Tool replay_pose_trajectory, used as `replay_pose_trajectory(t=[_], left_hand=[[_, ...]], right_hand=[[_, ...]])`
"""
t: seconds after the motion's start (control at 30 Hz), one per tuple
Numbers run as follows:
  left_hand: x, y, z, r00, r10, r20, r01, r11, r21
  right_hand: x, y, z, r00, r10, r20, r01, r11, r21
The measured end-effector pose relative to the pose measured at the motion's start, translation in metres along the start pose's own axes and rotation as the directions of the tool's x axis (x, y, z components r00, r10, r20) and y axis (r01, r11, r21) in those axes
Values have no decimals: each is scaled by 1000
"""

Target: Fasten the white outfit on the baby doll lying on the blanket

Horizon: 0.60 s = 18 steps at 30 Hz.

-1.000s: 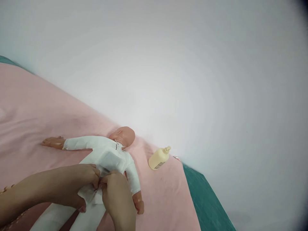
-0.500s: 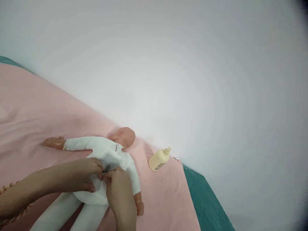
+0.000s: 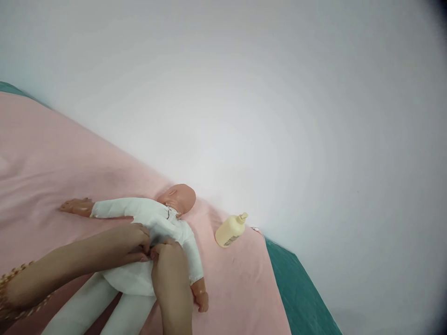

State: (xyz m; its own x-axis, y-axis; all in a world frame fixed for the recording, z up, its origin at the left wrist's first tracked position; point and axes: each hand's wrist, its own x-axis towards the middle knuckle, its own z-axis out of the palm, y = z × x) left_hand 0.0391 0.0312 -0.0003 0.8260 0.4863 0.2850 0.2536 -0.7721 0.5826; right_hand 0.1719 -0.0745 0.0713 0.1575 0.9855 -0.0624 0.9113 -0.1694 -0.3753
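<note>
A baby doll (image 3: 148, 209) with a white cloth body and brown plastic head and hands lies on its back, head turned to the far side. Over its belly, my left hand (image 3: 134, 244) and my right hand (image 3: 170, 267) meet, fingertips nearly touching. The fingers of each are closed in a pinch at the white cloth (image 3: 131, 279). My own hands cover the exact spot they grip. Beyond the doll's arm, on the right, a pale yellow pump bottle (image 3: 230, 231) stands apart from both hands.
Under the doll spreads a pink sheet (image 3: 240, 288), with a green surface (image 3: 296, 284) showing past its right edge. A white wall (image 3: 244, 116) rises directly behind. Some small object (image 3: 256, 229), too small to name, lies at the sheet's far right edge.
My left thumb has come up and in toward the other fingers, closing the hand more. Both hands stay at the doll's belly. The doll and bottle have barely shifted in view.
</note>
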Motion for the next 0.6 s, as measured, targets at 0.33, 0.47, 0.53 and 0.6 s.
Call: replay_pose_trajectory(t=[0.33,0.47,0.53,0.6], left_hand=[[8,8,-21,981,40,-191,-52,997,-60],[12,-5,-14,959,44,-280,-51,998,-20],[13,-13,-7,972,34,-234,-35,999,-3],[15,-20,-2,983,10,-182,-10,1000,3]], right_hand=[[10,15,7,944,0,-330,80,970,231],[27,24,27,893,-23,-450,155,953,259],[34,27,36,899,-23,-438,148,956,253],[38,30,41,909,-21,-416,135,960,247]])
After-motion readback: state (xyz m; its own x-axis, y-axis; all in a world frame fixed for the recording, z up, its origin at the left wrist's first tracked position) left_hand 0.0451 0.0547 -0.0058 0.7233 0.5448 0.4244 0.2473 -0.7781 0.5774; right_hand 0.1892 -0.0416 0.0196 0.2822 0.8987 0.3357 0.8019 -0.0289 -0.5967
